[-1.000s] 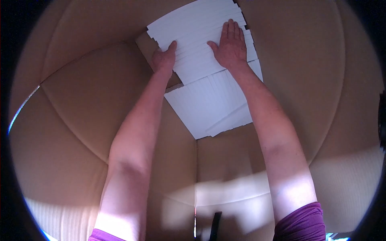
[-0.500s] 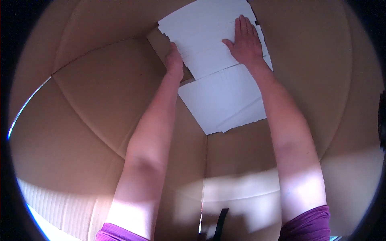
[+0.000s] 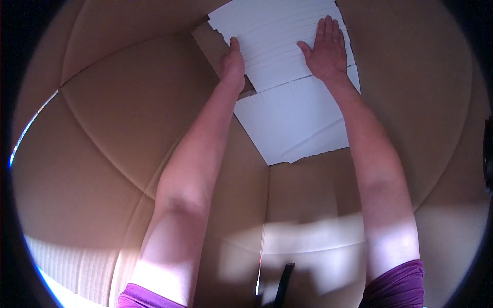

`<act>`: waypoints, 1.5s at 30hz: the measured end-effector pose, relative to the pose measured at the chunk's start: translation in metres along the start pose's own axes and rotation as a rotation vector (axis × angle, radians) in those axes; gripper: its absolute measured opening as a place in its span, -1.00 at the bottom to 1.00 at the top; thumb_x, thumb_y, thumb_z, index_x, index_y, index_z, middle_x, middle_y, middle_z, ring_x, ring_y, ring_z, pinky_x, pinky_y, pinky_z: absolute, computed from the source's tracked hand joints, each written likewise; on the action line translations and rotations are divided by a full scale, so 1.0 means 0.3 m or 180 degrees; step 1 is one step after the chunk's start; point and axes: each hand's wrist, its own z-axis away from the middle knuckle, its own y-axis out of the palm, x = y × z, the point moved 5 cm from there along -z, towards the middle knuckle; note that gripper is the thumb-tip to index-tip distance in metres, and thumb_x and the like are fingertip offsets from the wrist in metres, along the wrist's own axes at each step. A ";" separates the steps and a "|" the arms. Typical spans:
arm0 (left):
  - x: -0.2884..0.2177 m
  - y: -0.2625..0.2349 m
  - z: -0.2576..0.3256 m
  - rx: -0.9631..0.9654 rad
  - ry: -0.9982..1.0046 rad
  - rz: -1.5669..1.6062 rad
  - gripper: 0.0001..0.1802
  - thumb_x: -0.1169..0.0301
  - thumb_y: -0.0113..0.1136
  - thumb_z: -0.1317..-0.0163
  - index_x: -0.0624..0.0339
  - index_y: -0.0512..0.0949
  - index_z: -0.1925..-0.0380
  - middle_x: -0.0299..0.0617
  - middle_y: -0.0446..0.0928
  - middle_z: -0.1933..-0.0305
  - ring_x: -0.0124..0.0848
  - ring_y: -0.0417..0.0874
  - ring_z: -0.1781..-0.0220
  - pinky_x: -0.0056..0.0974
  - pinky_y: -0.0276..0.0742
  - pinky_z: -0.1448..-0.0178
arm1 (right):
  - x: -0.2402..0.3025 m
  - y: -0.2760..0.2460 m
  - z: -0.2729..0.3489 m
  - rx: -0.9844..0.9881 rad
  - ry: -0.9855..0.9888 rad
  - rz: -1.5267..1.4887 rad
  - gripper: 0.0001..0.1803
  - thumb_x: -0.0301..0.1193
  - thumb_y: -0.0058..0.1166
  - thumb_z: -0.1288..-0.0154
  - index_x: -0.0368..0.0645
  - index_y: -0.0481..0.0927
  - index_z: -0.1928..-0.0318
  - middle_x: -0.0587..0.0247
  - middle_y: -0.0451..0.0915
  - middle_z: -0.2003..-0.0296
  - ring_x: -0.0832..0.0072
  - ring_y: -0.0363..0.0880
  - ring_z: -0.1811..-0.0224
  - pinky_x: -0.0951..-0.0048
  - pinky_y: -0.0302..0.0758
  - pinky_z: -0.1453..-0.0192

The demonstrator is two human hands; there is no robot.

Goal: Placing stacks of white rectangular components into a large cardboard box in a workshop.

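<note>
Deep in a large brown cardboard box lie two groups of flat white sheets, the far white stack (image 3: 277,46) and the near white stack (image 3: 298,118), meeting along a seam. My right hand (image 3: 328,54) rests flat on the far stack near its right edge, fingers stretched and thumb spread. At that stack's uneven left edge is my left hand (image 3: 233,66), thumb pointing up along it; its other fingers are hidden. Several thin, roughly parallel lines run across the far stack.
Tall brown box walls (image 3: 123,123) surround both arms, with a corner fold (image 3: 268,205) below the near stack. A strip of brown cardboard (image 3: 210,43) shows left of the far stack. A dark strap-like piece (image 3: 285,282) hangs at the bottom.
The view has shifted, so the stacks and hands appear farther right and slightly higher. My left hand has slid a little farther along the far stack's edge. Lines across that stack show more clearly.
</note>
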 end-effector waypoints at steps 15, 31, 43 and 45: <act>0.098 0.027 0.050 -0.0167 0.0030 -0.0463 -0.06 -0.27 -0.23 -0.44 0.48 0.24 -0.38 0.20 0.32 -0.42 0.02 0.34 -0.46 -0.08 0.25 -0.51 | -0.009 0.012 0.008 -0.0211 -0.0012 -0.0480 -0.04 0.17 -0.26 -0.50 -0.37 -0.09 -0.53 -0.07 -0.14 -0.58 0.13 -0.24 -0.64 0.15 -0.26 -0.67; -0.237 -0.080 -0.137 -0.0649 0.0808 -0.0854 -0.12 -0.19 -0.19 -0.47 0.45 0.21 -0.40 0.21 0.28 -0.45 0.02 0.29 -0.48 -0.08 0.18 -0.53 | 0.010 -0.025 0.005 0.0492 0.0115 0.0124 -0.08 0.18 -0.45 -0.54 -0.29 -0.21 -0.56 0.02 -0.26 -0.60 0.19 -0.37 -0.66 0.19 -0.35 -0.69; -0.246 -0.046 -0.190 0.0090 0.0763 0.0697 -0.26 -0.06 -0.07 -0.50 0.33 0.27 -0.40 -0.12 0.34 -0.44 -0.25 0.37 -0.40 -0.17 0.23 -0.47 | 0.005 -0.001 0.005 0.0253 0.0047 0.0059 -0.08 0.17 -0.43 -0.54 -0.34 -0.16 -0.55 -0.03 -0.21 -0.59 0.13 -0.33 -0.65 0.15 -0.33 -0.68; -0.242 -0.048 -0.191 0.0210 0.0773 0.0723 -0.27 -0.06 -0.05 -0.49 0.31 0.27 -0.40 -0.12 0.34 -0.44 -0.26 0.37 -0.40 -0.16 0.24 -0.47 | 0.018 0.002 0.010 0.0250 0.0041 0.0046 -0.09 0.16 -0.43 -0.54 -0.34 -0.15 -0.55 -0.03 -0.20 -0.59 0.12 -0.33 -0.65 0.14 -0.32 -0.68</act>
